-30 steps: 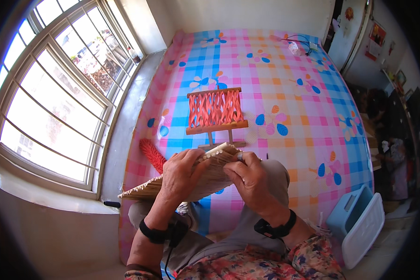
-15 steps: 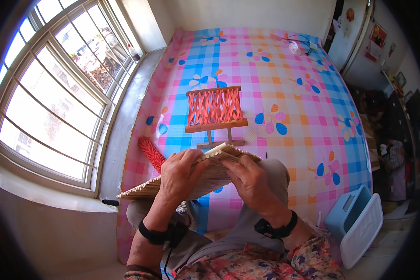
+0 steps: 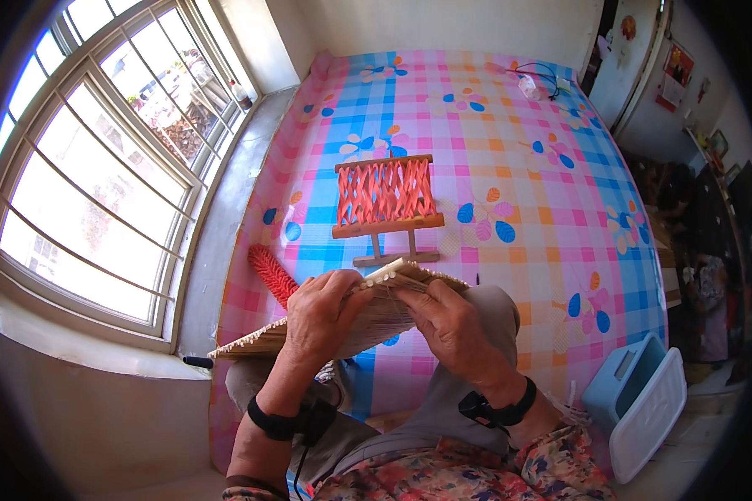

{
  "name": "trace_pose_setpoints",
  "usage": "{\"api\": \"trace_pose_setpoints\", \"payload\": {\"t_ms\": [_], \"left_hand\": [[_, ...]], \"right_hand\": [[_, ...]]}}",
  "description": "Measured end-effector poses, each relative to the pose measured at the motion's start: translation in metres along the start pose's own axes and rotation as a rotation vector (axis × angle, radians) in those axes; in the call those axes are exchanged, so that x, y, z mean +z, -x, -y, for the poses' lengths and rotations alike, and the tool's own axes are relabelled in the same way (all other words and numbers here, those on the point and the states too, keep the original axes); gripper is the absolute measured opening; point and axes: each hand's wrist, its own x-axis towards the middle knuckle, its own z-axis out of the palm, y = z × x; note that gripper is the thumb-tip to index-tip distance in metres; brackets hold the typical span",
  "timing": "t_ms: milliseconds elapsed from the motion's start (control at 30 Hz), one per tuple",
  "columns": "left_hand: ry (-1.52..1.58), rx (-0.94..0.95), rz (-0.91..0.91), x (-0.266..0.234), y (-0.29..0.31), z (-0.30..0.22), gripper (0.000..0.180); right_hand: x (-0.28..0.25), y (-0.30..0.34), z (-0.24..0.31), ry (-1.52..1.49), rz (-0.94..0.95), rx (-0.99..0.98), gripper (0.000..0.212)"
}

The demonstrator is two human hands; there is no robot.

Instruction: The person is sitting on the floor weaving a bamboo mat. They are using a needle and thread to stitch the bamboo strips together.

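Observation:
A mat of pale plant stalks (image 3: 372, 324), laid side by side, rests across my lap, tilted, with its cut stalk ends along the far edge. My left hand (image 3: 322, 313) is closed over that edge, thumb and fingers pressing the stalks near the peak. On the right part of the mat, my right hand (image 3: 453, 330) has its thumb and bent fingers pinched at the stalks, just under the edge. Whether a thin thread is also between those fingertips is too small to tell. Both wrists wear dark straps.
Beyond the mat stands a wooden folding stool (image 3: 386, 192) with red strap webbing. A red ridged bundle (image 3: 271, 274) lies left of my hands. At the right are a blue bin (image 3: 622, 376) and its white lid (image 3: 650, 417). A barred window (image 3: 100, 200) flanks the checked floral sheet (image 3: 526, 225).

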Motion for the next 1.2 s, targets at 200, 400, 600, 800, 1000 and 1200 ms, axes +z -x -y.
{"api": "trace_pose_setpoints", "payload": {"t_ms": [200, 400, 600, 800, 1000, 1200], "left_hand": [[0.01, -0.004, 0.005, -0.001, 0.0, -0.003, 0.02], [0.001, -0.01, -0.001, -0.001, 0.0, -0.004, 0.019], [-0.016, 0.011, -0.011, 0.001, 0.001, -0.004, 0.019], [-0.072, 0.07, -0.001, 0.004, 0.009, -0.015, 0.018], [-0.095, 0.194, 0.002, 0.018, 0.031, -0.04, 0.021], [-0.109, 0.268, 0.049, 0.027, 0.064, -0.064, 0.028]], "right_hand": [[-0.003, -0.002, -0.003, -0.023, 0.027, -0.003, 0.034], [-0.006, -0.002, -0.003, -0.026, 0.056, 0.004, 0.035], [-0.006, -0.002, -0.003, -0.001, 0.055, -0.005, 0.035], [-0.024, 0.005, 0.012, 0.068, 0.09, 0.023, 0.032], [-0.039, 0.042, 0.037, 0.091, 0.131, 0.18, 0.027], [-0.042, 0.087, 0.047, -0.047, 0.074, 0.298, 0.023]]}}
